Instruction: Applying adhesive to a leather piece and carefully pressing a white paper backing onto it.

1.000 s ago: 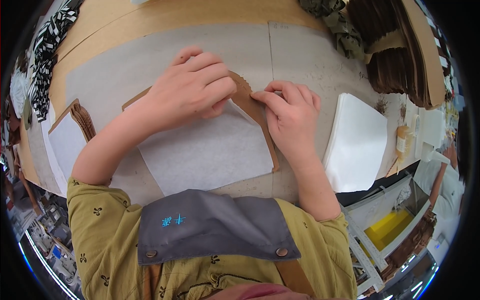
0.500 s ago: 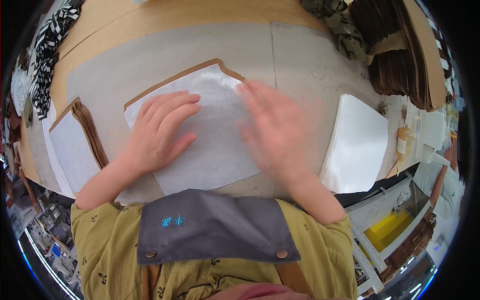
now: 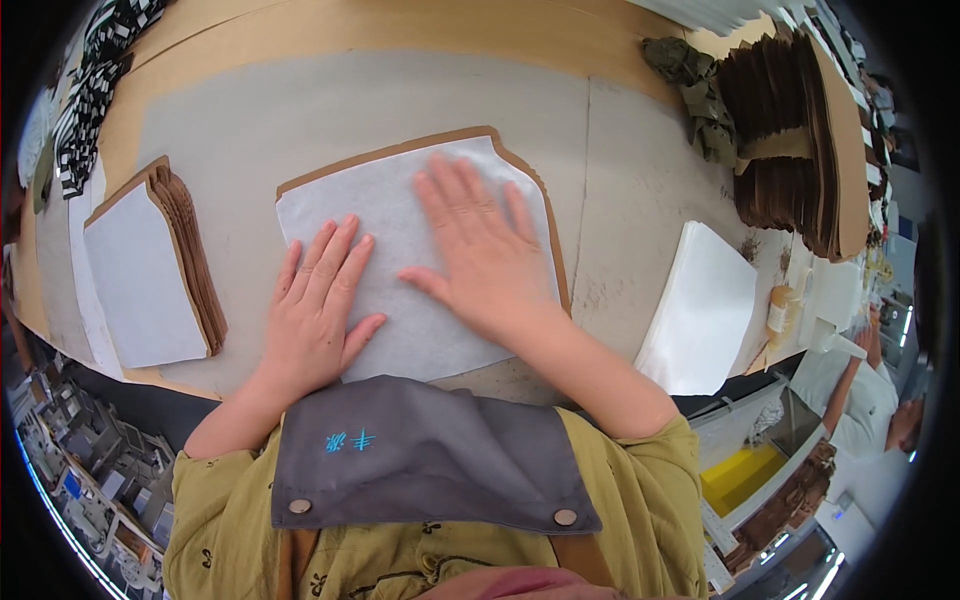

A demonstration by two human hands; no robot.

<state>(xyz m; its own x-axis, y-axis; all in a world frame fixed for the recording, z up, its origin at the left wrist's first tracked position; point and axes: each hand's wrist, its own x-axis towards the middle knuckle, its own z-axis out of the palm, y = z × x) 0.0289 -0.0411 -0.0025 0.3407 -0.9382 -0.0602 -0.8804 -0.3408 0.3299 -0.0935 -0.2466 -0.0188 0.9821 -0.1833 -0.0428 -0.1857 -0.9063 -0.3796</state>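
In front of me a white sheet (image 3: 390,200), cut to shape, lies over a brown piece (image 3: 400,148) that shows as a narrow border along its far and right edges. My left hand (image 3: 320,290) rests flat on the sheet's left part, fingers apart. Over the sheet's right half is my right hand (image 3: 480,240), palm down with the fingers stretched out and slightly blurred. Neither hand holds anything. The sheet's near edge is partly hidden by my apron.
At the left stands a stack of brown pieces topped with white (image 3: 150,270). A pile of white sheets (image 3: 700,310) lies at the right, near a small amber bottle (image 3: 782,310). Farther back are brown stacked pieces (image 3: 770,100) and olive fabric (image 3: 700,95). Another person (image 3: 855,395) is at the right.
My right hand has swept left from the right edge onto the sheet, uncovering the brown border there. The left hand has flattened lower on the sheet. The whole view has shifted a little.
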